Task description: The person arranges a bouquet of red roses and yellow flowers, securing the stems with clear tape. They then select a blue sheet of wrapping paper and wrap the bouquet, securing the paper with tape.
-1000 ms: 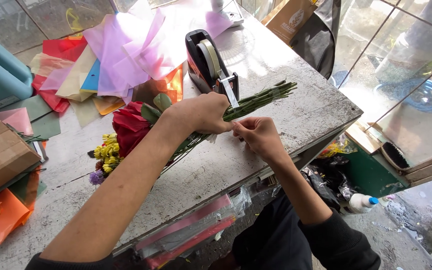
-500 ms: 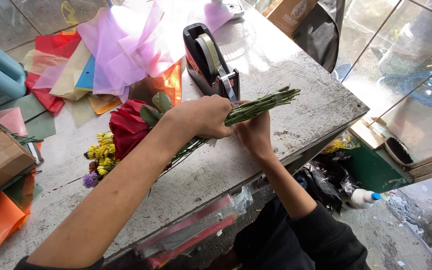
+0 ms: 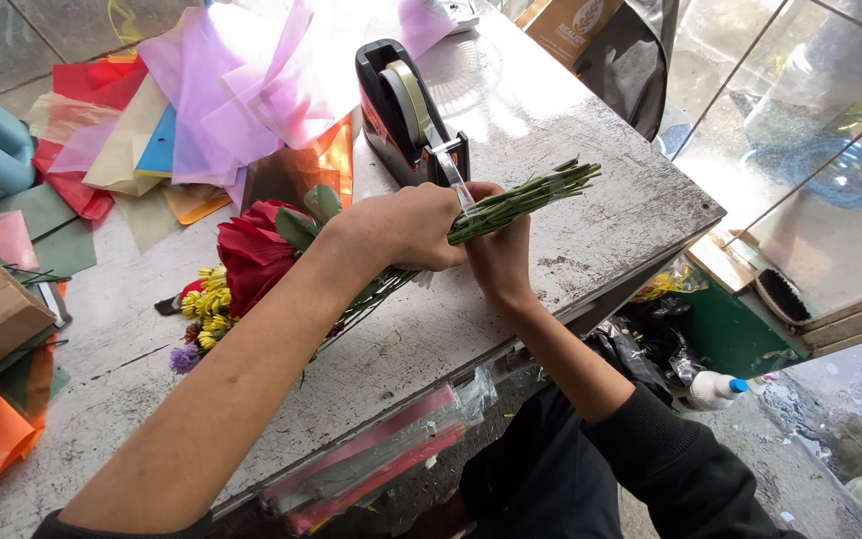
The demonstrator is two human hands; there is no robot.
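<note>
Worn grey surface (image 3: 591, 215), one corner jutting to the right; coloured paper sheets (image 3: 202, 90) heaped at its far side. Flower bunch (image 3: 251, 255) lying low across it, long axis diagonal: red blooms lower left, cut green stems (image 3: 531, 195) pointing upper right past a black tape dispenser (image 3: 401, 110). Left hand (image 3: 401, 225) wrapped closed around the stems from above, forearm running in from lower left. Right hand (image 3: 496, 250) gripping the stems from beneath, wrist bent upward, clear tape strip (image 3: 454, 175) stretched from dispenser to bunch
</note>
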